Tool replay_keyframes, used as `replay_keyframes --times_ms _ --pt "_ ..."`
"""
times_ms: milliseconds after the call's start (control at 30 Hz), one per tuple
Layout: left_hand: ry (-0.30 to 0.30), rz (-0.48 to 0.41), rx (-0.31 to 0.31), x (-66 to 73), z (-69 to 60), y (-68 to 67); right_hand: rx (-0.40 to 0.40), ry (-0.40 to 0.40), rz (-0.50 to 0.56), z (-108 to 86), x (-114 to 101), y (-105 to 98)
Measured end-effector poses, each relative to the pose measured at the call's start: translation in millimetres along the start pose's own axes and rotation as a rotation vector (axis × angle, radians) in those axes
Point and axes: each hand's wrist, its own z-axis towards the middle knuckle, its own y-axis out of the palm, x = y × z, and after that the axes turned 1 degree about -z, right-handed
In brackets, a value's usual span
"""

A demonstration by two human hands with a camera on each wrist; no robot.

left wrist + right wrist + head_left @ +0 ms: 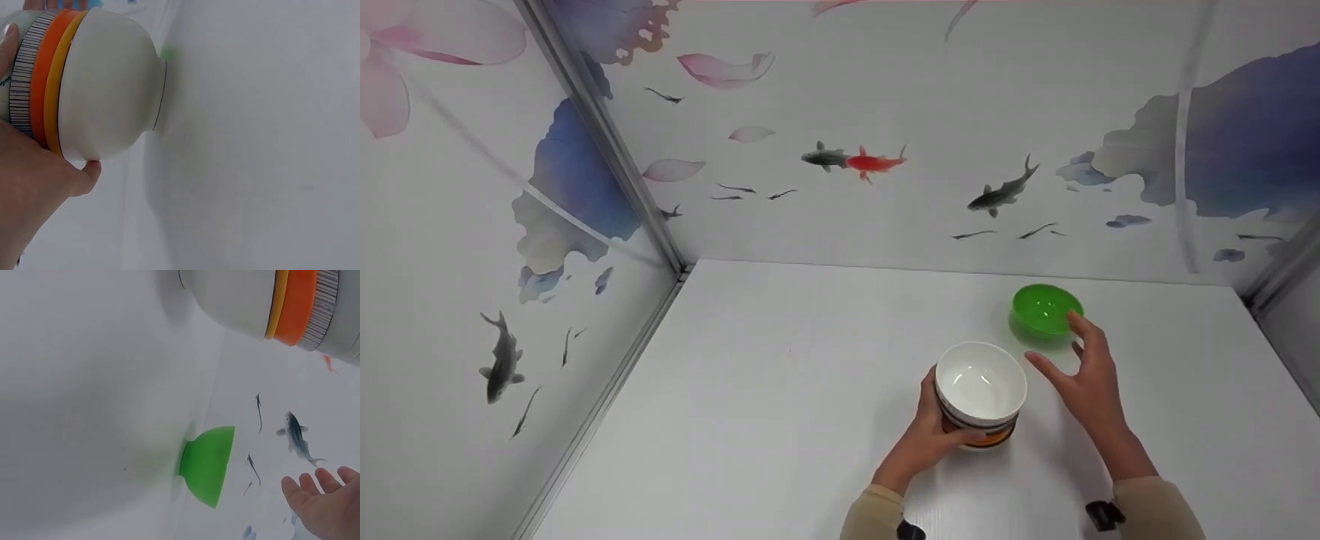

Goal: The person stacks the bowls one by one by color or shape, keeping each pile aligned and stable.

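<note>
A stack of nested bowls (981, 384) stands at the front right of the white table, a white bowl on top. Side on in the left wrist view, the stack has a plain white bowl (107, 84) at its base, with orange, yellow and black-striped rims above it. My left hand (934, 435) grips the stack from the left, thumb across its near side. Behind and to the right sits a green bowl (1044, 311), upright. Beside it my right hand (1089, 379) has its thumb and fingers spread, holding nothing; the right wrist view shows a gap between fingers and bowl.
The white tabletop (750, 390) stretches away to the left of the stack. A back wall (900, 90) and a left wall (435, 247), printed with fish and petals, border the table. The green bowl is near the back edge.
</note>
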Motion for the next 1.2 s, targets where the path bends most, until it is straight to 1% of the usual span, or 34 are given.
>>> replay_keyframes --times_ms 167,300,433,633,700,867,1067,1200 --pt "0.002 0.005 -0.003 1.5 0.5 -0.8 0.006 0.008 -0.036 13.3 9.3 2.7" --pt "0.001 0.010 -0.006 1.4 0.6 -1.3 0.026 0.020 -0.057 24.9 15.5 4.7" --pt "0.003 0.019 -0.009 0.8 0.6 -1.9 0.030 0.066 -0.088 35.9 20.5 5.7" --pt "0.006 0.033 -0.007 1.8 0.6 -2.1 -0.006 0.153 -0.154 47.7 28.1 5.3" --pt "0.009 0.036 -0.009 2.4 0.6 -2.0 -0.008 0.168 -0.172 50.1 31.6 5.5" --pt "0.003 0.026 -0.002 3.7 -0.7 -2.0 -0.015 0.174 -0.195 54.0 40.4 8.3" --pt "-0.004 0.019 0.007 4.4 -1.8 -1.9 -0.042 0.191 -0.198 56.7 48.6 12.1" --pt "-0.007 0.024 0.004 2.8 -1.1 -0.1 -0.058 0.222 -0.191 58.5 54.5 13.1"
